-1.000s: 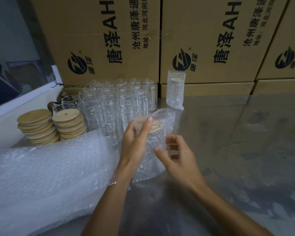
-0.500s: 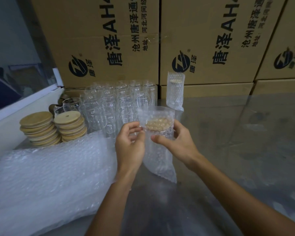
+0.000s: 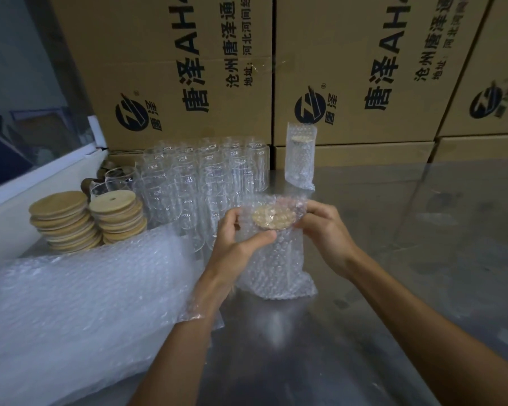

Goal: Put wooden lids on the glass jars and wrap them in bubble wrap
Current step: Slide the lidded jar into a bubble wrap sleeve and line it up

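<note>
The wrapped jar (image 3: pixel 276 253) stands upright on the metal table (image 3: pixel 393 259), in the middle of the view, inside a sleeve of bubble wrap; its wooden lid (image 3: pixel 272 217) is on top and shows through the plastic. Both hands are at the top of it. The left hand (image 3: pixel 238 238) is on the left side of the jar, its fingers curled round the wrap, with the thumb pressed on the front just below the lid; the right hand (image 3: pixel 323 227) is on the right side, and its fingers pinch the upper edge of the wrap beside the lid. The bottom of the sleeve spreads a little on the table.

Behind the jar and to the left stands a group of bare glass jars (image 3: pixel 206 177), close together, without lids; further left are two stacks of wooden lids (image 3: pixel 85 221), just beside each other — the top lid of the right stack has a small hole. In front of the stacks lies a big pile of bubble wrap (image 3: pixel 79 303); it reaches to the left forearm, and some of it lies over the wrist.

A second wrapped jar (image 3: pixel 300 156) stands upright at the back of the table, right of the bare jars, near the cardboard boxes (image 3: pixel 188 68); these boxes — brown, with black print — fill the whole background.
</note>
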Available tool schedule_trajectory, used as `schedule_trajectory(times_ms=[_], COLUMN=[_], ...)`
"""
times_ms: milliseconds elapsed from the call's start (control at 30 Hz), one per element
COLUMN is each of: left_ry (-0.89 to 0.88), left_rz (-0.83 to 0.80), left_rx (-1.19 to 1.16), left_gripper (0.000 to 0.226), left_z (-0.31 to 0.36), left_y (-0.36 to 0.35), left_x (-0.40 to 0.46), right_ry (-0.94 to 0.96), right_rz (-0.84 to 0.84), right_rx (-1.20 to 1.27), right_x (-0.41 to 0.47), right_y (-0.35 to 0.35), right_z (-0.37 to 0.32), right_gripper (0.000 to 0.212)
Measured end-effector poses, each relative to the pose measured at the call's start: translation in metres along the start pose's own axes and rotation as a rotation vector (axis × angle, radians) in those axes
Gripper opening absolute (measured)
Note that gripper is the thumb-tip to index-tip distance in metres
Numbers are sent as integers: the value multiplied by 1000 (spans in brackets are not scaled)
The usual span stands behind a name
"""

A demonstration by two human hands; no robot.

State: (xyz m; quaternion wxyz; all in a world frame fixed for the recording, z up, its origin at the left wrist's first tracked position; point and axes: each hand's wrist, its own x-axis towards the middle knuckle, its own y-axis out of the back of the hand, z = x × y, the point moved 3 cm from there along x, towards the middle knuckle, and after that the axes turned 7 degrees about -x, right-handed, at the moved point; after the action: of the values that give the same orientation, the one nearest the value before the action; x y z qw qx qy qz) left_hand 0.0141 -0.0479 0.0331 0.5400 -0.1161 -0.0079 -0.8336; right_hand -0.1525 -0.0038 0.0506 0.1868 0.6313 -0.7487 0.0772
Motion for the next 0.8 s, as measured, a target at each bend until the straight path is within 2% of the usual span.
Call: schedule_trajectory(times_ms=[200,267,367,433,533,700,800], left_ry=[28,15,11,6,-15,-106,-205], left_rz=[-36,-35,-37,-42,-19,9,139], left_rx=[-85,-74,-93,-83,-86,-138,-117], left_gripper=[94,98,82,67,63,54,59], left_z=[-2,-2,-2,-3,-5,-6,-10], left_y=[1,0,-4,-7,-10,-12,-11], left_x=[3,4,3,2,3,5,6], right_ry=[11,-27,-129,-204,-182,-132,-148], right_rz=[-10,-81,-307,-369,-309,-124,-10], right_rx=[-16,-32,-164,-247,-282,-237,-184], right_x=[-6,-12,-28,-37,-42,-35,-30], right_y=[8,13,13,8,-1,-7,-3], right_z=[4,12,33,47,61,69,72], right_gripper=[54,57,72,87,97,88,83])
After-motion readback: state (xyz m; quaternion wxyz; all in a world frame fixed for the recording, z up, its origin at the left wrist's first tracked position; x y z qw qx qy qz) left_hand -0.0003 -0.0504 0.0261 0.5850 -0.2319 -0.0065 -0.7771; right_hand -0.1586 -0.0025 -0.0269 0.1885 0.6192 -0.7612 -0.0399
